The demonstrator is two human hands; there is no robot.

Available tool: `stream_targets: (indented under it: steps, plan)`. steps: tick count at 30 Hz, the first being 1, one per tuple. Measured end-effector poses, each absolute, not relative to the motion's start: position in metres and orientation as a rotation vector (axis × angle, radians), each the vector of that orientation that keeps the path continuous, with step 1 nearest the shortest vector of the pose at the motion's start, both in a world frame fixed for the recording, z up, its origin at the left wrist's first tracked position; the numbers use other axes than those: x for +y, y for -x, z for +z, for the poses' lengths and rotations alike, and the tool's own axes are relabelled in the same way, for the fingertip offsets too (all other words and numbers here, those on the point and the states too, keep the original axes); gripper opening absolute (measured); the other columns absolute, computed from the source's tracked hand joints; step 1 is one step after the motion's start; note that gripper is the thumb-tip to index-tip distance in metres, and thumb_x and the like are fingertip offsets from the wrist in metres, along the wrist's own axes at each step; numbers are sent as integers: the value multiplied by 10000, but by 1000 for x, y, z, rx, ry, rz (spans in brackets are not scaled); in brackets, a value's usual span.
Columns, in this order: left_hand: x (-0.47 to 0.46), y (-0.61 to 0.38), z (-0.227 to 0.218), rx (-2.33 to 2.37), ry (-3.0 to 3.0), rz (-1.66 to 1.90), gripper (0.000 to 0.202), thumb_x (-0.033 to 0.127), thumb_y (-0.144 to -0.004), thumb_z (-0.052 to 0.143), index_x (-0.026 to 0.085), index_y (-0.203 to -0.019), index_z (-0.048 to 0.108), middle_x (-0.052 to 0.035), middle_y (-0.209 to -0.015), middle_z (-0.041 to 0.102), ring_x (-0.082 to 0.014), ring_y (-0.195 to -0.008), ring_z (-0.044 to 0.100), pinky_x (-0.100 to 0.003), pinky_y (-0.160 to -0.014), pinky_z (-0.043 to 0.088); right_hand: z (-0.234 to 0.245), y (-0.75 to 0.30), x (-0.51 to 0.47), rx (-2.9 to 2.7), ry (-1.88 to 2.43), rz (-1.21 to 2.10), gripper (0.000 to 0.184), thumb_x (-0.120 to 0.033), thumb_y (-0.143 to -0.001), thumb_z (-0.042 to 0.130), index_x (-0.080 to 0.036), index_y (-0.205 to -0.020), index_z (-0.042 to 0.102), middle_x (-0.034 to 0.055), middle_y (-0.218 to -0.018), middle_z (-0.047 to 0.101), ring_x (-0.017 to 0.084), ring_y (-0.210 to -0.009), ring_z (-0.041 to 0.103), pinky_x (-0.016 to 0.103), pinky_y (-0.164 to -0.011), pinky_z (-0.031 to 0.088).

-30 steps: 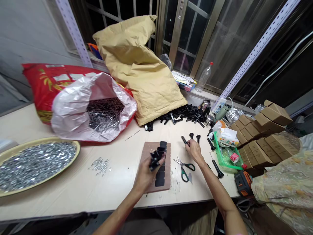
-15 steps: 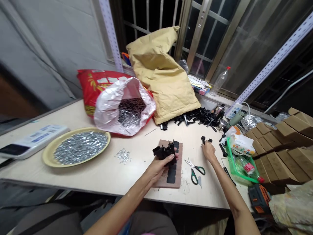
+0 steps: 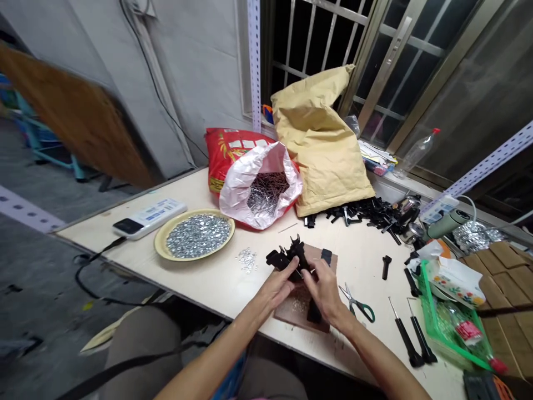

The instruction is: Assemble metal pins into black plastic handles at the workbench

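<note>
My left hand (image 3: 272,290) is closed around several black plastic parts (image 3: 286,256) with forked tips, holding them above the brown board (image 3: 287,314). My right hand (image 3: 327,286) has come up against the bunch, its fingers closed on another black plastic part (image 3: 298,250) with a forked top; the fingers partly hide it. Dark rectangular pads (image 3: 326,255) lie on the board, partly covered by my hands. Just right of the board are green-handled scissors (image 3: 361,309). A single black part (image 3: 386,267) lies farther right on the table.
On the left stand a yellow plate of small metal pieces (image 3: 200,235) and a white device (image 3: 150,216). Behind are an open red bag of pins (image 3: 266,194) and a tan sack (image 3: 328,166). Two black-handled hooked tools (image 3: 407,340) lie beside a green basket (image 3: 447,336).
My right hand has moved left from the loose black parts to my left hand, bringing one part with it. The camera view has swung left.
</note>
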State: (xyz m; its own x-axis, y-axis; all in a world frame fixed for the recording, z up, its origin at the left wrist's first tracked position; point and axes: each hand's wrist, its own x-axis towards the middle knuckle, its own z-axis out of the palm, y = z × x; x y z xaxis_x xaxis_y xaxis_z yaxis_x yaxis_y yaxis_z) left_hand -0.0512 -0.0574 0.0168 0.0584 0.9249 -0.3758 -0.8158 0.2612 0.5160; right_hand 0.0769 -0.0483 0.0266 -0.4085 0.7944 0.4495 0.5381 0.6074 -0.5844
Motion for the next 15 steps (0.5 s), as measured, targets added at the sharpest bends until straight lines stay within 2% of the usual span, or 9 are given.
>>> stream_targets:
  steps: [3,7,9,12,15]
  plan:
    - [-59,66,12,761,-214,1311,451,268,-447,879,122,-834,699,-90,-879,717,-240,-935,638,-307,-764,533,26,-60,-46,-2252,949,525,257,-137,-872,426,-157,-1056,604,106,-1006,604,194,-914,600,316,-788,510]
    - [-59,87,4,893,-165,1365,474,222,-440,878,141,-872,701,-40,-754,695,-174,-710,641,-284,-617,540,37,-50,-1,-2521,1003,723,237,-191,-910,443,-166,-817,659,26,-742,608,141,-696,602,228,-652,479]
    - [-57,95,0,945,-140,1421,477,209,-433,878,148,-870,698,-20,-721,677,-144,-627,617,-284,-572,543,41,-41,34,-2614,1227,506,274,-185,-937,408,-160,-824,656,30,-768,614,131,-713,600,218,-675,457]
    - [-53,100,-5,1015,-124,1437,453,212,-400,886,135,-805,698,-27,-707,673,-138,-593,609,-289,-569,543,36,-21,83,-2726,1491,82,242,-124,-926,403,-176,-991,631,72,-969,614,150,-833,591,227,-713,438]
    - [-49,104,-8,1058,-166,1459,425,253,-412,881,127,-778,705,-57,-725,696,-163,-655,643,-290,-664,526,24,1,111,-2824,1477,15,245,-48,-868,446,-179,-953,634,101,-1018,611,180,-899,574,244,-731,438]
